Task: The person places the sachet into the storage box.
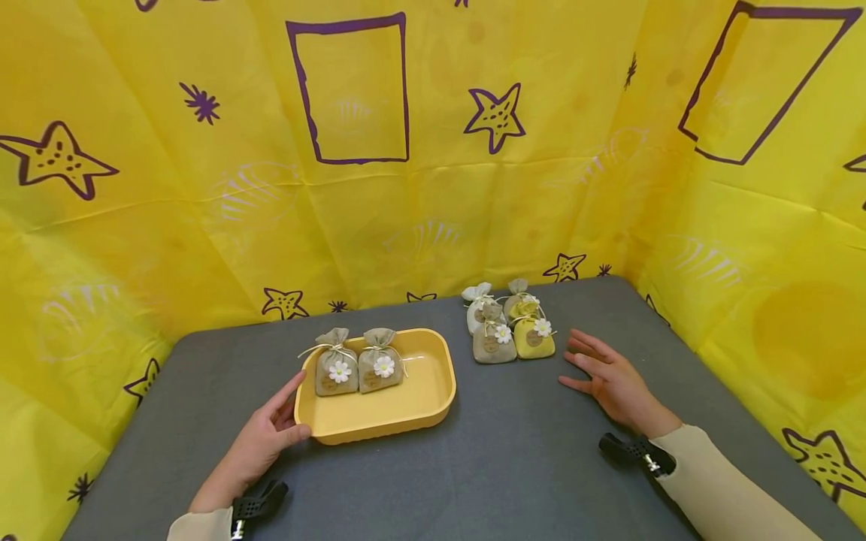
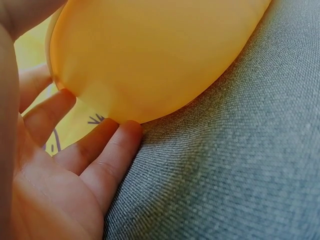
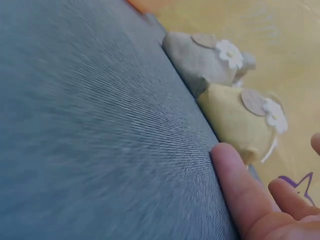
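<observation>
Tray (image 1: pixel 433 391) is steadied at its 8 o'clock corner by the spread left hand (image 1: pixel 260 443); the right hand (image 1: pixel 612 383), fingers spread, lies at 4 o'clock of the sachets (image 1: pixel 510 330).

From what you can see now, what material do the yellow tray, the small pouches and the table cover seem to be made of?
The yellow tray looks like smooth moulded plastic: rounded corners, an even matte sheen. The pouches seem to be coarse woven cloth, perhaps linen or burlap, tied with string, each with a white flower. The table cover appears to be grey woven fabric; the left wrist view shows its ribbed weave.
</observation>
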`<state>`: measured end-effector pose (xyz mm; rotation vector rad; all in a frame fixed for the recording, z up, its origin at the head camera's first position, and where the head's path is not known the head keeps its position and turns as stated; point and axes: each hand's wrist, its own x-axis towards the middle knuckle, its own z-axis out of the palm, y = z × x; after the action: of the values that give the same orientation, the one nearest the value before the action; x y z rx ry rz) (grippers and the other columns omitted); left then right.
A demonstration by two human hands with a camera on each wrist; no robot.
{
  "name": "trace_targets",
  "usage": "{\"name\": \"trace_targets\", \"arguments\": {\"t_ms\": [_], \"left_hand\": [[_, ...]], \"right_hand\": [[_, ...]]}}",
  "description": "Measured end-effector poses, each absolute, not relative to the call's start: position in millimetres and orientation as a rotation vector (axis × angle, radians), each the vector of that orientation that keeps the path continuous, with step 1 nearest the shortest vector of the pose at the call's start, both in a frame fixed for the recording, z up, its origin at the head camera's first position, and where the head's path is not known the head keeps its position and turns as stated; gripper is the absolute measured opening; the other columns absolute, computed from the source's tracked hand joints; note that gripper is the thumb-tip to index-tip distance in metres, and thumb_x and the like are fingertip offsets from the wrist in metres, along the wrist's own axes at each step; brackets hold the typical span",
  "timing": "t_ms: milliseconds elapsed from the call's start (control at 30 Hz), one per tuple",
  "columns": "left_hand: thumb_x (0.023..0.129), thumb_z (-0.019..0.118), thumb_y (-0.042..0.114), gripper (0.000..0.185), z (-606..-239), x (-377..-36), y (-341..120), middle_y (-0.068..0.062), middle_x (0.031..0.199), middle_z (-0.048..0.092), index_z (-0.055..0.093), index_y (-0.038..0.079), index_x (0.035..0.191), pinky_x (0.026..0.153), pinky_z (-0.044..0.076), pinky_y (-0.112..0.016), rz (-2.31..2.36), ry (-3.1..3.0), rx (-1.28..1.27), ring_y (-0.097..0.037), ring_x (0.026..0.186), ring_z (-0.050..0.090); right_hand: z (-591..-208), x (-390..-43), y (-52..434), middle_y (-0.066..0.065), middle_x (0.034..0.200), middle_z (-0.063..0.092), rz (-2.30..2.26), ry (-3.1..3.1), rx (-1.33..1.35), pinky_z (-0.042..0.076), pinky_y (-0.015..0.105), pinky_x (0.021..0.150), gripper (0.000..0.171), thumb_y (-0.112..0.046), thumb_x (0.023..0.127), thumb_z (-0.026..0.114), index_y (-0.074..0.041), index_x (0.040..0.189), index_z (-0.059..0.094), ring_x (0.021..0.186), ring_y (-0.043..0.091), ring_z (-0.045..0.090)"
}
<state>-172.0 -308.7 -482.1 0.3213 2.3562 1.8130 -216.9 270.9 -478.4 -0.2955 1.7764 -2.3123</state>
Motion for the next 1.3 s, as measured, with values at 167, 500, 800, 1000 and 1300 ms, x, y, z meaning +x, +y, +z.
{"name": "trace_targets", "arguments": {"t_ms": [167, 500, 800, 1000, 1300], "left_hand": [[0.095, 0.069, 0.007, 0.083, -482.8, -172.3, -309.0, -0.022, 0.162, 0.014, 0.019, 0.016, 0.161, 0.094, 0.046, -0.022, 1.816, 2.360, 0.336, -0.018, 0.132, 0.045], [0.096, 0.068, 0.008, 0.083, -483.0, -171.7, -309.2, -0.021, 0.162, 0.014, 0.018, 0.016, 0.161, 0.094, 0.045, -0.021, 1.807, 2.370, 0.325, -0.026, 0.136, 0.040], [0.096, 0.068, 0.007, 0.082, -482.4, -171.6, -308.1, -0.025, 0.161, 0.014, 0.018, 0.013, 0.161, 0.094, 0.046, -0.022, 1.831, 2.347, 0.360, -0.036, 0.136, 0.039], [0.095, 0.068, 0.007, 0.082, -481.7, -172.2, -308.5, -0.026, 0.161, 0.014, 0.018, 0.012, 0.161, 0.094, 0.046, -0.022, 1.829, 2.357, 0.355, -0.040, 0.135, 0.037], [0.095, 0.069, 0.009, 0.082, -479.8, -170.8, -307.2, -0.027, 0.160, 0.017, 0.020, 0.012, 0.160, 0.092, 0.047, -0.021, 1.819, 2.365, 0.331, -0.042, 0.132, 0.040]], "right_hand": [[-480.0, -237.6, 261.7, 0.022, 0.163, 0.000, -2.312, 1.801, -0.266, 0.048, 0.053, 0.095, 0.066, -0.010, 0.104, 0.054, -0.006, 0.159, 0.018, 0.145, 0.044, 0.007], [-480.3, -271.1, 249.3, 0.025, 0.157, 0.023, -2.137, 1.994, -0.250, 0.051, 0.044, 0.093, 0.073, -0.004, 0.097, 0.065, -0.002, 0.157, 0.025, 0.134, 0.037, 0.040], [-483.3, -274.9, 241.4, 0.025, 0.130, 0.052, -1.931, 2.295, -0.198, 0.058, 0.038, 0.078, 0.053, -0.014, 0.091, 0.075, 0.003, 0.136, 0.053, 0.099, 0.024, 0.061], [-483.4, -273.1, 240.3, 0.022, 0.151, 0.038, -1.902, 2.408, -0.171, 0.059, 0.040, 0.065, 0.038, -0.015, 0.087, 0.080, 0.005, 0.111, 0.059, 0.101, 0.031, 0.056], [-475.2, -267.9, 254.2, 0.024, 0.145, 0.044, -1.718, 2.594, -0.096, 0.059, 0.037, 0.063, 0.039, -0.028, 0.082, 0.085, -0.001, 0.092, 0.060, 0.075, 0.028, 0.067]]}}
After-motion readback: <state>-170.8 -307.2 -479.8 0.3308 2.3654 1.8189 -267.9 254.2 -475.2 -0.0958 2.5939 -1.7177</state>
